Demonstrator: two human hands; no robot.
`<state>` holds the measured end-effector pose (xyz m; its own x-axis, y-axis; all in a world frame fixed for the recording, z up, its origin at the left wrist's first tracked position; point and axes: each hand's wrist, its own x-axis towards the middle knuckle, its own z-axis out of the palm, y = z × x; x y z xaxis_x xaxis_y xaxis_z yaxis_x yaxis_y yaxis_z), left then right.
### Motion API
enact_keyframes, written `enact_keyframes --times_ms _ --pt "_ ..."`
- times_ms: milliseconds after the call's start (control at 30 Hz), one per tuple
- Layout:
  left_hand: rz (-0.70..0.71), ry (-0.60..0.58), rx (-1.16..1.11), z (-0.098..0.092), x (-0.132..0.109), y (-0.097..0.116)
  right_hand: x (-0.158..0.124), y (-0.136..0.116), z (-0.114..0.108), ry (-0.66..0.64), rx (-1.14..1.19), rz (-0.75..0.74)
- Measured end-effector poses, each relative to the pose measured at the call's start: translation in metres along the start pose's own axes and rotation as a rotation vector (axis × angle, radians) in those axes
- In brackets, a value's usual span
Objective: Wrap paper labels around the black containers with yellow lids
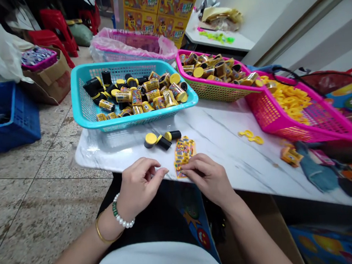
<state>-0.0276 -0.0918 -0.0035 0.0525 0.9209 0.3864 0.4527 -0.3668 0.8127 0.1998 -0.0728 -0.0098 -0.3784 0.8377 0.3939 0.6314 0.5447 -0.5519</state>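
My left hand (143,183) hovers at the table's front edge with loosely curled fingers. A gap shows between its thumb and forefinger, and nothing is visible in it. My right hand (208,178) has thumb and fingertips pinched at the lower right edge of a small stack of printed yellow sticker sheets (183,151). Its fingers cover part of the stack. Just behind my hands lie several small black tubs with yellow lids (164,142); one stands upright, others rest on their sides.
A turquoise basket (108,123) holds black and labelled tubs. Behind it at right, a pink basket (215,84) holds more labelled tubs. Another pink basket (319,131) contains yellow plastic pieces. Loose yellow pieces (251,137) and a teal cloth (317,171) lie on the marbled table (224,120).
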Motion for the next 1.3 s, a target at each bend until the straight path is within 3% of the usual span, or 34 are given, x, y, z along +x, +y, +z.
enact_keyframes --times_ms 267,433,633,700,767,867,967,1133,1300 --pt "-0.145 -0.044 -0.118 0.001 -0.011 0.012 -0.002 -0.003 0.015 0.080 -0.214 -0.046" --pt "-0.270 -0.022 -0.298 0.007 -0.017 0.013 -0.002 -0.029 0.023 0.286 -0.173 -0.135" --pt "-0.348 0.007 -0.497 0.007 -0.019 0.009 -0.003 -0.055 0.032 0.352 -0.212 -0.304" --pt "-0.357 0.028 -0.547 0.004 -0.019 0.008 -0.006 -0.057 0.037 0.395 -0.164 -0.276" --pt "-0.381 0.082 -0.554 0.000 -0.020 0.005 -0.008 -0.059 0.042 0.432 -0.014 -0.117" --pt "-0.453 0.093 -0.574 -0.005 -0.023 0.000 -0.011 -0.064 0.049 0.310 0.310 0.171" --pt "-0.515 0.017 -0.631 -0.007 -0.026 -0.003 -0.010 -0.070 0.052 0.136 0.417 0.253" --pt "-0.565 0.002 -0.612 -0.013 -0.027 0.001 -0.006 -0.073 0.057 0.228 0.031 -0.003" --pt "-0.670 0.029 -0.699 -0.024 -0.025 0.006 -0.002 -0.076 0.061 0.186 -0.021 -0.129"
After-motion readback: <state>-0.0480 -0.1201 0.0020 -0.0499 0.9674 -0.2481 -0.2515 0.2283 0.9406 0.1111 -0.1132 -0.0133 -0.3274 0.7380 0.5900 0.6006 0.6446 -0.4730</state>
